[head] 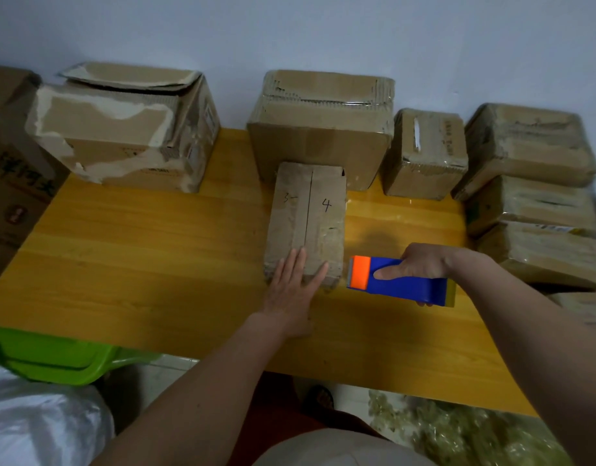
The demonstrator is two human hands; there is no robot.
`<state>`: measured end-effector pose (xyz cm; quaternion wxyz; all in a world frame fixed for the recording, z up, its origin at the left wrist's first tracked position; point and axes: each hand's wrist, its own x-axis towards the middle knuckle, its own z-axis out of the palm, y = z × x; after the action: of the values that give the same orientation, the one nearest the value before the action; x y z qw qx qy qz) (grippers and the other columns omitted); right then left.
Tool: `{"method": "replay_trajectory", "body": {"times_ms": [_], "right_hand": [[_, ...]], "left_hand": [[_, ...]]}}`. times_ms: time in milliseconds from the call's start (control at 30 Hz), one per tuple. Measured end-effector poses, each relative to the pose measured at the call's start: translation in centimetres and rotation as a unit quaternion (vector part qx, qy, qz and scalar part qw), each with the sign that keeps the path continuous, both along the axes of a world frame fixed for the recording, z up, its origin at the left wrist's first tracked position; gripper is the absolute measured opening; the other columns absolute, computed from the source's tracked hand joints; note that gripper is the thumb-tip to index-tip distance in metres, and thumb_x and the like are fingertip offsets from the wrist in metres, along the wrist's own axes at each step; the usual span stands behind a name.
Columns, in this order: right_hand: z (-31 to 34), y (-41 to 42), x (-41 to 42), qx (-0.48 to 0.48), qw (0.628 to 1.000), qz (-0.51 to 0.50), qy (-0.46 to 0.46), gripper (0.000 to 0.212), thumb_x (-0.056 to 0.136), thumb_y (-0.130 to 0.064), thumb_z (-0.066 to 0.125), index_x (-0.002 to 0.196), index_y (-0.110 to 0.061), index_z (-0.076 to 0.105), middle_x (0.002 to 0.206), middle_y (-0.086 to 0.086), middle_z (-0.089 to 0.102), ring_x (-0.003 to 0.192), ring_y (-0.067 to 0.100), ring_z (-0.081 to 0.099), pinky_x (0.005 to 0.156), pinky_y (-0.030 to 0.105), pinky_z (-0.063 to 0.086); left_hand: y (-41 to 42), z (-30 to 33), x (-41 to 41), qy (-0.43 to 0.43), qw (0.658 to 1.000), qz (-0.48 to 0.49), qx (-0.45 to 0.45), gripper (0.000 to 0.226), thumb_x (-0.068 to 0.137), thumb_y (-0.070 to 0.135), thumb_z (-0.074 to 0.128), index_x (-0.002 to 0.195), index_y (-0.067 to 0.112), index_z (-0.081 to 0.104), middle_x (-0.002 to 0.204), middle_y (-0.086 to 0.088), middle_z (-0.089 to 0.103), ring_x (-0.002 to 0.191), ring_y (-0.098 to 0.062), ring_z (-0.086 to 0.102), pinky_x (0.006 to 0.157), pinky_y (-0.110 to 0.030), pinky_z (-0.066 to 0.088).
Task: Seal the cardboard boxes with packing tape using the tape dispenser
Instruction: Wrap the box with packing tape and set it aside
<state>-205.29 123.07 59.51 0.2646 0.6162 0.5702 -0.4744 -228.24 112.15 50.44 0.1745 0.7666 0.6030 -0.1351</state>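
Head view

- Small cardboard box (306,223) — lying lengthwise on the yellow wooden table (155,257), near its middle, flaps closed and meeting along a centre seam. Handwritten marks, a "4" among them, are showing on top. No fresh tape is showing along the seam, so this one is probably waiting to be sealed.
- Left hand (295,290) — lying flat with straight fingers on the near end of the small cardboard box, gripping nothing. It appears to be pressing the flaps down and steadying the box against the pull of the tape.
- Right hand (421,265) — wrapping its fingers round the blue body of the tape dispenser (399,280), with one finger lying straight along the side, likely for guidance.
- Tape dispenser — being held just right of the box's near end, above the table, its orange front pointing towards the box. It is not touching the cardboard; I judge it is being lined up to start a strip at the near edge.
- Large box (320,129) — standing directly behind the small one, against the wall.
- Torn box (122,129) — sitting at the back left, its top flaps lifting.
- Medium box (424,156) — sitting back right, glossy tape already wrapping it.
- Stacked boxes (532,196) — piling up at the far right, also shiny with tape, apparently finished and set aside.
- Green plastic bin (61,358) — sitting below the table's near left corner.
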Motion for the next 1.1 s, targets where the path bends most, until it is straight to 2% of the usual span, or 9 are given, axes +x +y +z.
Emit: {"method": "replay_trajectory", "body": {"times_ms": [167, 333, 467, 600, 700, 800, 967, 1000, 1100], "right_hand": [[0.5, 0.0, 0.6, -0.005, 1.000, 0.000, 0.005, 0.061, 0.075, -0.064, 0.064, 0.100, -0.008, 0.059, 0.083, 0.012, 0.071, 0.070, 0.025, 0.069, 0.066, 0.032, 0.055], [0.7, -0.2, 1.3, -0.004, 1.000, 0.028, -0.005, 0.063, 0.072, -0.068, 0.062, 0.098, -0.011, 0.060, 0.088, 0.009, 0.070, 0.078, 0.023, 0.067, 0.079, 0.036, 0.053], [1.6, 0.4, 3.0, -0.003, 0.997, 0.057, -0.042, 0.068, 0.057, -0.076, 0.060, 0.088, -0.015, 0.062, 0.081, 0.004, 0.071, 0.073, 0.020, 0.066, 0.066, 0.027, 0.049], [1.2, 0.7, 3.1, -0.002, 0.999, 0.033, -0.036, 0.059, 0.075, -0.065, 0.064, 0.091, -0.008, 0.061, 0.070, 0.009, 0.073, 0.062, 0.024, 0.070, 0.058, 0.029, 0.053], [1.3, 0.4, 2.6, -0.010, 0.999, 0.028, -0.040, 0.049, 0.082, -0.053, 0.061, 0.100, -0.008, 0.062, 0.084, 0.011, 0.073, 0.074, 0.025, 0.070, 0.068, 0.032, 0.054], [0.7, -0.3, 1.4, 0.022, 0.995, 0.049, -0.085, 0.040, 0.086, -0.050, 0.058, 0.103, -0.014, 0.058, 0.100, 0.008, 0.065, 0.093, 0.026, 0.063, 0.084, 0.036, 0.049], [-1.0, -1.0, -2.7, 0.165, 0.953, 0.144, -0.210, 0.027, 0.091, -0.044, 0.048, 0.101, -0.019, 0.055, 0.082, -0.001, 0.054, 0.072, 0.017, 0.052, 0.063, 0.030, 0.040], [-1.3, -1.1, -3.3, 0.201, 0.937, 0.170, -0.231, 0.025, 0.093, -0.040, 0.046, 0.105, -0.021, 0.058, 0.085, -0.002, 0.057, 0.076, 0.017, 0.055, 0.064, 0.030, 0.042], [-1.6, -1.4, -1.8, 0.278, 0.886, 0.219, -0.299, 0.025, 0.097, -0.027, 0.045, 0.116, -0.022, 0.061, 0.111, -0.001, 0.063, 0.105, 0.021, 0.060, 0.077, 0.033, 0.045]], "left_hand": [[0.2, 0.2, 0.0, -0.001, 1.000, 0.009, -0.008, 0.116, 0.080, 0.031, 0.069, 0.144, 0.038, -0.028, 0.148, -0.013, -0.041, 0.133, -0.029, -0.042, 0.106, -0.041, -0.026], [0.2, 0.4, -0.2, -0.004, 1.000, 0.004, -0.005, 0.114, 0.083, 0.032, 0.068, 0.143, 0.039, -0.029, 0.149, -0.012, -0.039, 0.135, -0.028, -0.039, 0.109, -0.041, -0.024], [0.2, 0.3, -0.4, -0.013, 1.000, 0.007, -0.003, 0.112, 0.084, 0.030, 0.067, 0.144, 0.040, -0.027, 0.150, -0.011, -0.039, 0.135, -0.027, -0.040, 0.106, -0.039, -0.025], [0.2, 0.3, -0.3, -0.013, 1.000, 0.009, -0.010, 0.115, 0.083, 0.036, 0.068, 0.145, 0.033, -0.029, 0.148, -0.009, -0.041, 0.136, -0.027, -0.038, 0.109, -0.039, -0.023], [0.2, 0.7, 0.0, -0.018, 0.999, 0.037, -0.001, 0.114, 0.083, 0.036, 0.066, 0.148, 0.016, -0.025, 0.154, -0.009, -0.032, 0.140, -0.024, -0.032, 0.109, -0.035, -0.022], [0.0, 0.9, 0.2, -0.013, 0.998, 0.052, 0.015, 0.112, 0.083, 0.036, 0.065, 0.149, 0.010, -0.021, 0.156, -0.008, -0.028, 0.142, -0.023, -0.028, 0.108, -0.033, -0.021], [-0.9, 1.1, 2.4, -0.023, 0.994, 0.104, 0.019, 0.104, 0.088, 0.031, 0.061, 0.149, 0.010, -0.020, 0.157, -0.009, -0.027, 0.143, -0.024, -0.026, 0.110, -0.034, -0.019], [-1.2, 1.1, 2.7, -0.028, 0.993, 0.116, 0.016, 0.103, 0.088, 0.030, 0.060, 0.150, 0.010, -0.020, 0.157, -0.009, -0.026, 0.143, -0.024, -0.026, 0.110, -0.034, -0.018], [-1.6, 1.3, 2.8, -0.043, 0.990, 0.137, 0.000, 0.103, 0.088, 0.028, 0.062, 0.150, 0.011, -0.019, 0.157, -0.007, -0.027, 0.144, -0.023, -0.025, 0.110, -0.033, -0.017]]}}
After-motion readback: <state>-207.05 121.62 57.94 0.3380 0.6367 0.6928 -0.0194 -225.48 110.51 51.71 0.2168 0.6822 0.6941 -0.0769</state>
